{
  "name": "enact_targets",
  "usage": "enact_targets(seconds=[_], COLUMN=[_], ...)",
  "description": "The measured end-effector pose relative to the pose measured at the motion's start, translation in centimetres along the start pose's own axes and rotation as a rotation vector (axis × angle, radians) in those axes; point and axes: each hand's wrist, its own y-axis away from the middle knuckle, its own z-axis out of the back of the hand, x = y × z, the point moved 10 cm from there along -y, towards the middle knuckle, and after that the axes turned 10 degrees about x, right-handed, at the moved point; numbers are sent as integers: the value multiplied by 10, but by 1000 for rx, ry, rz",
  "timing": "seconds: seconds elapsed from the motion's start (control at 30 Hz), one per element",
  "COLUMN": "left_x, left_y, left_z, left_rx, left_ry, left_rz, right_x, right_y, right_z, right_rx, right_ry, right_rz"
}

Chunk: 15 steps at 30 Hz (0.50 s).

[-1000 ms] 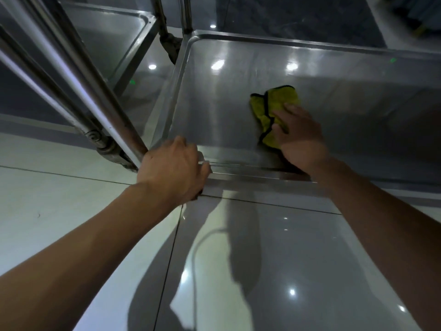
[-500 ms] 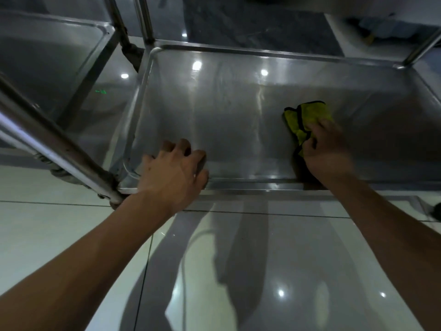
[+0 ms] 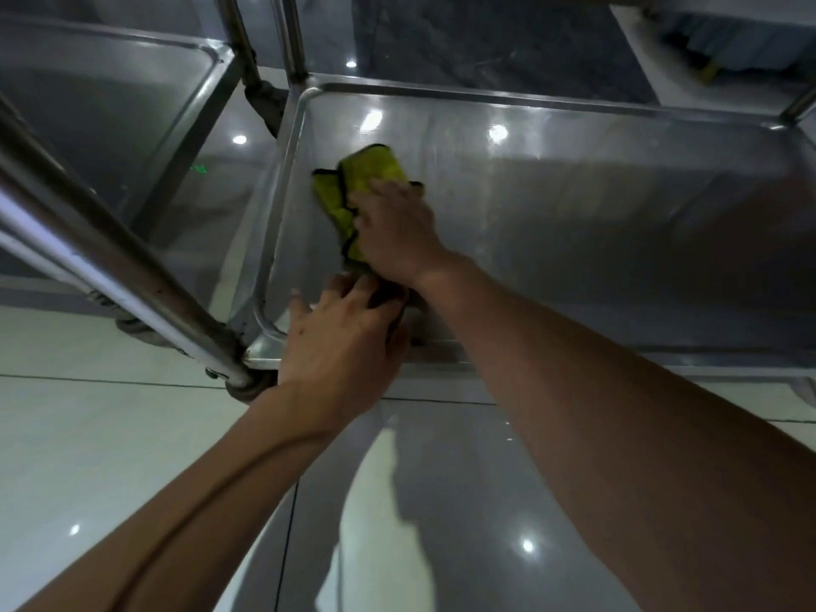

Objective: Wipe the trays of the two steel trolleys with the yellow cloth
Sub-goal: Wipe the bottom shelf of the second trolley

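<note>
Yellow cloth (image 3: 360, 187): folded, pressed flat on lower tray (image 3: 574, 205) by right hand (image 3: 395, 229), fingers straight for wiping contact. Left hand (image 3: 342, 342): fingers curled over near rim, likely steadying trolley.

No readable text, labels or numbers anywhere.
</note>
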Motion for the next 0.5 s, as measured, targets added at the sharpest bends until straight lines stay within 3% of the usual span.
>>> enact_targets(seconds=[0.17,0.5], left_x=[-2,4], left_y=[2,2], left_z=[-1,-2], left_rx=[-14,-8], left_ry=[42,11], left_rz=[-13,-7], right_x=[31,49], right_y=[-31,-43], right_z=[-11,-14], right_rx=[149,164], right_ry=[-42,73], right_rz=[110,180])
